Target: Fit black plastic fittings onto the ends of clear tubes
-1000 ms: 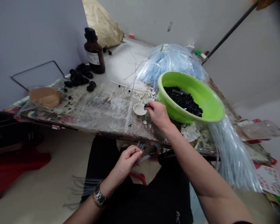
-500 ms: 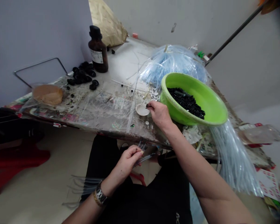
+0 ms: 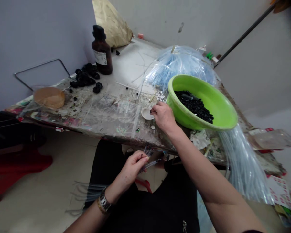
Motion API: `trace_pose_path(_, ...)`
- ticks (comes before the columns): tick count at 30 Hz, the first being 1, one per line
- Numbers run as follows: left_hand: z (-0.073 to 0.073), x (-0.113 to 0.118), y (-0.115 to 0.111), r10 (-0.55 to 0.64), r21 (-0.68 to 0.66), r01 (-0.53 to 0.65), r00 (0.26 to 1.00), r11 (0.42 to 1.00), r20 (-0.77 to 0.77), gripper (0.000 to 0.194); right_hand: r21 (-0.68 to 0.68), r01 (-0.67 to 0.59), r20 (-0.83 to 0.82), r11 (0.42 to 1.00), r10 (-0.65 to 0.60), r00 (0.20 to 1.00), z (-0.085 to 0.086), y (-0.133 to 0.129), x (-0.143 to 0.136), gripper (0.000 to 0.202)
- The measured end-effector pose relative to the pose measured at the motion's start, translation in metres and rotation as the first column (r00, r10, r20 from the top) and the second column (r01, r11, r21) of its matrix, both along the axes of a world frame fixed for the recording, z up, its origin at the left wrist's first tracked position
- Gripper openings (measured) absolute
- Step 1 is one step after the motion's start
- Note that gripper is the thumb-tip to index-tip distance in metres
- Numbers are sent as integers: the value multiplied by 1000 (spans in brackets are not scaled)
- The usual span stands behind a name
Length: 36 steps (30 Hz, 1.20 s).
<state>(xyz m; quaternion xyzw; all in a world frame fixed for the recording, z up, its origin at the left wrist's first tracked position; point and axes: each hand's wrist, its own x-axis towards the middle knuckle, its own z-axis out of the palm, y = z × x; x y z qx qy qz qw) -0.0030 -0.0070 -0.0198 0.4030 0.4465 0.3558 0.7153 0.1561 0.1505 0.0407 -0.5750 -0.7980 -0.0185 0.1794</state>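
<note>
My left hand (image 3: 133, 165) is closed around several thin clear tubes (image 3: 150, 165), some with dark ends, just in front of the table edge above my lap. My right hand (image 3: 163, 116) pinches a small black piece (image 3: 152, 112) over the right side of a small white dish (image 3: 146, 113). To the right of that hand stands a green basin (image 3: 223, 111) with many small black pieces (image 3: 194, 105) in it. A small white disc (image 3: 153, 127) lies just in front of the dish.
A brown bottle (image 3: 103, 56) stands at the back left beside black parts (image 3: 83, 77). Clear tubing bundles lie behind the basin (image 3: 181, 68) and hang over the edge (image 3: 244, 165). A round tan container (image 3: 49, 97) sits at the left, a clear bottle (image 3: 274, 139) at the right.
My right hand has shifted slightly left and up with the black piece, further over the dish. My left hand has stayed almost in place with its tubes.
</note>
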Motion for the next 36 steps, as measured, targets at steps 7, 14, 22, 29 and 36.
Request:
trace_pose_path(7,-3,-1,-1,-6,-3,6,1000,1000,-6,23,-65,29,57,998,-25,998,-1,3,-9,17)
trace_pose_path(14,-5,-1,-2,-3,12,3,1000,1000,5,21,-30,-9,-182,999,4,983,16,-4,-6,15)
trace_pose_path(22,-3,-2,-2,12,20,-11,1000,1000,-19,21,141,-105,-336,984,147,930,24,-30,0,13)
trace_pose_path(29,4,-4,-1,20,33,-19,999,999,-25,19,-69,-115,-562,991,57,825,21,-77,10,11)
trace_pose_path(36,0,-6,-1,-30,225,58,991,973,-129,21,-326,-159,-655,932,-101,749,14,-132,18,9)
